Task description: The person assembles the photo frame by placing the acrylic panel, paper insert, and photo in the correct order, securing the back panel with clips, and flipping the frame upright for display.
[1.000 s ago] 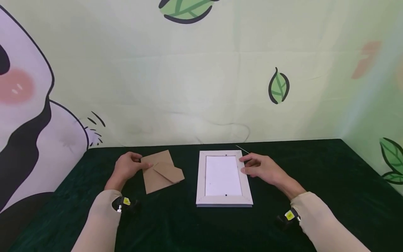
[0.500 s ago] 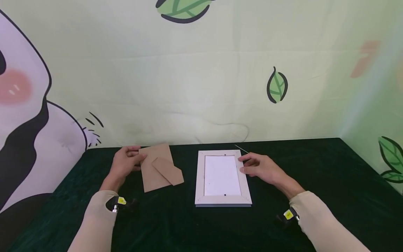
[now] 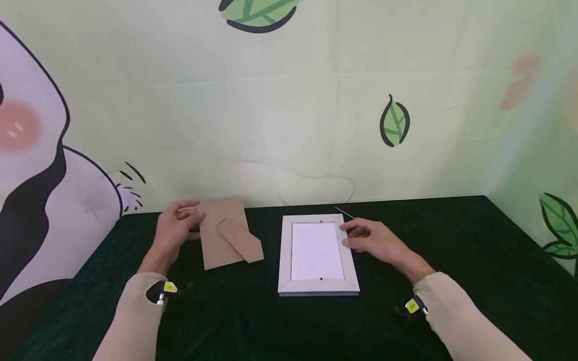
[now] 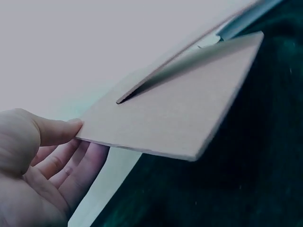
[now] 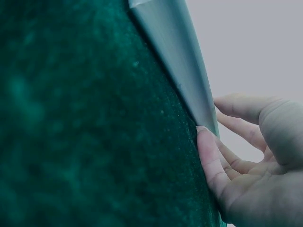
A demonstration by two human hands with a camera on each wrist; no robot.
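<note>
No readable text, label, brand or number shows on anything in these views.

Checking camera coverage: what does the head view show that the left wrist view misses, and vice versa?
Head only: the right hand touching the white rectangular picture frame, and the leaf-printed backdrop.

Left wrist only: the brown cardboard backing board seen edge-on, its near corner raised off the cloth, fingers under it and the thumb at its edge.

Both: the left hand gripping that board on the dark green velvet cloth.
</note>
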